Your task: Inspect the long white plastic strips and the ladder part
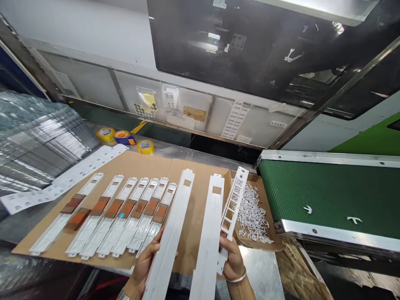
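Observation:
My left hand [144,263] is closed around a long white plastic strip [172,227] with a square hole near its top end. In my right hand [233,259] are a second such white strip [208,233] and, beside it, a white ladder-like plastic frame [231,210] with square openings. Both strips are tilted, their lower ends running out of view at the bottom. To the left, several similar white strips [108,200] lie side by side on a cardboard sheet [156,161], with brown and reddish bands across their middles.
A cardboard box [261,183] of small white plastic pieces [253,216] stands at the right. Two pieces lie on the green conveyor belt [331,191]. Tape rolls [145,146], a paper label strip [67,181] and plastic-wrapped stacks [40,141] are at the left. A machine panel [103,85] rises behind.

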Demonstrator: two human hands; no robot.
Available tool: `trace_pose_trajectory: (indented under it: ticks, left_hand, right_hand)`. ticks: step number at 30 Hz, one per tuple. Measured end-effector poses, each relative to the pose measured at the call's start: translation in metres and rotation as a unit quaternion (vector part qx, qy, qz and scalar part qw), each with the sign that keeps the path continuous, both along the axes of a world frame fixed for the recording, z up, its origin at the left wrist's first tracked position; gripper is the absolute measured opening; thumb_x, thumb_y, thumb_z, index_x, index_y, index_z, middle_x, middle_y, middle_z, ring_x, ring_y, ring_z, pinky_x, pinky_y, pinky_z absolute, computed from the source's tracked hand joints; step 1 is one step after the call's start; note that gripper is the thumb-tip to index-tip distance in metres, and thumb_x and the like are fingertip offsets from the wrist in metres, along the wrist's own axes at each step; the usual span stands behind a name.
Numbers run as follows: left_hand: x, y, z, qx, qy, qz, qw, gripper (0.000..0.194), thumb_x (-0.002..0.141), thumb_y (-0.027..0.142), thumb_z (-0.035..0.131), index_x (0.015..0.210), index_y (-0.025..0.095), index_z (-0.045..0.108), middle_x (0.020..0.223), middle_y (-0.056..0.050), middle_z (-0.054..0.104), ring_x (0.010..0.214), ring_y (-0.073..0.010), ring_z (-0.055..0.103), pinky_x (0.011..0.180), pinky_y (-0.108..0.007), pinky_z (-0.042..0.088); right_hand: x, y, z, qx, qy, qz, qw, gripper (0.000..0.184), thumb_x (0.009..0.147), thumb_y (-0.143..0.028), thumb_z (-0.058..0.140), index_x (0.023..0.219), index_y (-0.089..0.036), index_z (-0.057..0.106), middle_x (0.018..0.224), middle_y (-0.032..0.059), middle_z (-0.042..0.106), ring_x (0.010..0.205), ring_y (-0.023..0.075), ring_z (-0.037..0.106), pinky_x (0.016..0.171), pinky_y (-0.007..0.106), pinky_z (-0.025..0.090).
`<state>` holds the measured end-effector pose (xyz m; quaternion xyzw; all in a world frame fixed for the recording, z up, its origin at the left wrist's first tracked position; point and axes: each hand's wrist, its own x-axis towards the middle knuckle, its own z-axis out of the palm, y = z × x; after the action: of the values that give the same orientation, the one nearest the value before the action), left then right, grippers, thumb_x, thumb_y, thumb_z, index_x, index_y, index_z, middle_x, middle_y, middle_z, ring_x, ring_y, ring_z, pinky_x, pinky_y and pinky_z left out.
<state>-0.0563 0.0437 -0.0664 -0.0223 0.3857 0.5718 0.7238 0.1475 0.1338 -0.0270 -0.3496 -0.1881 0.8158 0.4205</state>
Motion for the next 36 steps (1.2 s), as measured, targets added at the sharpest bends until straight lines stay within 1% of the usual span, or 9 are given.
trace_pose_trajectory:
  ticks: [4, 8, 11, 14, 18, 22, 26, 30, 36]
  left_hand:
    - [0.007, -0.008, 0.009, 0.06, -0.111, 0.037, 0.991, 0.048, 0.073, 0.021, 0.047, 0.12, 0.02, 0.045, 0.101, -0.009, 0.061, 0.074, -0.0193, 0.059, 0.063, -0.029, 0.046]
    - [0.017, -0.014, 0.023, 0.092, -0.158, 0.044, 0.982, 0.029, 0.082, 0.028, 0.043, 0.103, 0.018, 0.06, 0.097, -0.009, 0.062, 0.076, -0.0183, 0.057, 0.061, -0.026, 0.045]
    - [0.021, -0.019, 0.027, 0.117, -0.184, 0.042, 0.975, 0.029, 0.081, 0.036, 0.047, 0.104, 0.025, 0.06, 0.098, -0.007, 0.063, 0.078, -0.018, 0.056, 0.062, -0.025, 0.045]
    - [0.023, -0.024, 0.028, 0.139, -0.188, 0.039, 0.972, 0.028, 0.08, 0.035, 0.05, 0.107, 0.028, 0.058, 0.103, -0.006, 0.061, 0.085, -0.0197, 0.056, 0.068, -0.027, 0.045]
    - [0.026, -0.027, 0.031, 0.128, -0.183, 0.083, 0.971, 0.029, 0.083, 0.031, 0.044, 0.11, 0.031, 0.055, 0.103, -0.006, 0.061, 0.09, -0.0212, 0.055, 0.074, -0.031, 0.045]
    - [0.028, -0.03, 0.035, 0.13, -0.169, 0.089, 0.973, 0.03, 0.082, 0.034, 0.046, 0.109, 0.028, 0.056, 0.106, -0.008, 0.06, 0.089, -0.0237, 0.055, 0.072, -0.034, 0.046]
    - [0.028, -0.03, 0.038, 0.151, -0.18, 0.086, 0.968, 0.03, 0.081, 0.036, 0.047, 0.105, 0.024, 0.06, 0.105, -0.01, 0.06, 0.087, -0.0234, 0.056, 0.072, -0.033, 0.046]
    - [0.026, -0.029, 0.043, 0.14, -0.19, 0.065, 0.97, 0.036, 0.079, 0.037, 0.049, 0.107, 0.014, 0.059, 0.108, -0.013, 0.059, 0.087, -0.0218, 0.056, 0.071, -0.029, 0.047]
    - [0.022, -0.031, 0.045, 0.119, -0.197, 0.013, 0.973, 0.044, 0.078, 0.041, 0.052, 0.108, 0.009, 0.057, 0.091, -0.013, 0.065, 0.076, -0.0182, 0.058, 0.067, -0.023, 0.046]
  right_hand:
    - [-0.002, -0.002, 0.002, -0.038, 0.055, 0.011, 0.998, 0.011, 0.062, -0.014, 0.068, 0.07, -0.019, 0.062, 0.076, 0.0017, 0.066, 0.063, 0.0154, 0.059, 0.059, 0.027, 0.048]
    - [-0.002, -0.002, 0.001, -0.031, 0.09, 0.036, 0.995, 0.01, 0.065, -0.014, 0.065, 0.058, -0.018, 0.059, 0.058, -0.0013, 0.059, 0.049, 0.0112, 0.052, 0.049, 0.023, 0.044]
    - [-0.004, -0.002, 0.002, -0.028, 0.062, 0.036, 0.997, 0.008, 0.064, -0.015, 0.067, 0.068, -0.018, 0.062, 0.055, -0.0016, 0.056, 0.05, 0.0121, 0.052, 0.051, 0.024, 0.045]
    - [-0.008, -0.001, 0.007, -0.028, 0.036, 0.035, 0.998, 0.012, 0.062, -0.015, 0.069, 0.072, -0.016, 0.063, 0.053, -0.0017, 0.055, 0.05, 0.0121, 0.052, 0.057, 0.027, 0.048]
    - [-0.014, -0.001, 0.016, -0.024, 0.052, 0.05, 0.997, 0.016, 0.063, -0.014, 0.067, 0.079, -0.015, 0.065, 0.057, 0.0, 0.058, 0.054, 0.0137, 0.053, 0.064, 0.031, 0.05]
    - [-0.016, -0.001, 0.019, -0.01, 0.061, 0.066, 0.996, 0.014, 0.065, -0.015, 0.065, 0.079, -0.016, 0.067, 0.072, 0.0038, 0.064, 0.062, 0.0169, 0.057, 0.064, 0.032, 0.05]
    - [-0.015, -0.002, 0.017, -0.006, 0.067, 0.073, 0.995, 0.018, 0.067, -0.014, 0.064, 0.084, -0.018, 0.066, 0.068, 0.0031, 0.064, 0.061, 0.0181, 0.058, 0.062, 0.033, 0.05]
    - [-0.015, -0.002, 0.017, 0.004, 0.07, 0.076, 0.995, 0.017, 0.068, -0.012, 0.061, 0.084, -0.018, 0.066, 0.081, 0.0056, 0.066, 0.071, 0.0205, 0.06, 0.072, 0.037, 0.048]
    - [-0.015, -0.003, 0.017, 0.008, 0.066, 0.067, 0.996, 0.022, 0.068, -0.011, 0.061, 0.088, -0.018, 0.065, 0.081, 0.0051, 0.066, 0.073, 0.021, 0.06, 0.077, 0.04, 0.047]
